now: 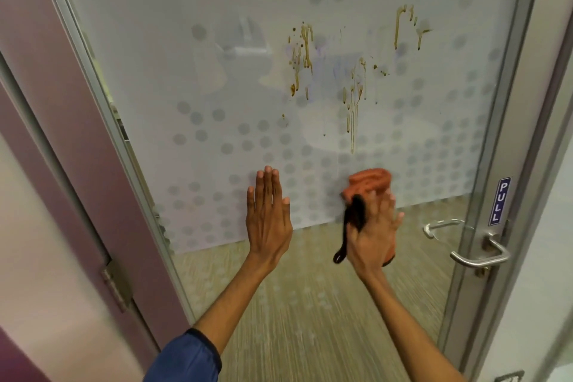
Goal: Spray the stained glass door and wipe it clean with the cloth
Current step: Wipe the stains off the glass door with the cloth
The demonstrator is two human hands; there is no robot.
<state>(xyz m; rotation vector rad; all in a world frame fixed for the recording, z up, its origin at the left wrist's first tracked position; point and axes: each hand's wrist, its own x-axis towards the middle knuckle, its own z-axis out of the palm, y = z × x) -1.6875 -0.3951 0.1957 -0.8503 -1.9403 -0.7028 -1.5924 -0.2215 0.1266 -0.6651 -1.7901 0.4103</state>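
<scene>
The glass door [235,77] stands upright before you, brown stains [353,108] running down it. Your left hand [269,220] lies flat and open on the glass; your right hand [372,236] presses the bunched orange cloth [369,183] against it below the stains.

Left hand [268,220] flat, fingers together and extended upward; right hand [372,232] blurred, fingers spread.

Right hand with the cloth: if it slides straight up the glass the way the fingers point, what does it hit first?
Likely the lowest brown drip above the cloth; right hand meets only dotted frosted glass before that.
</scene>
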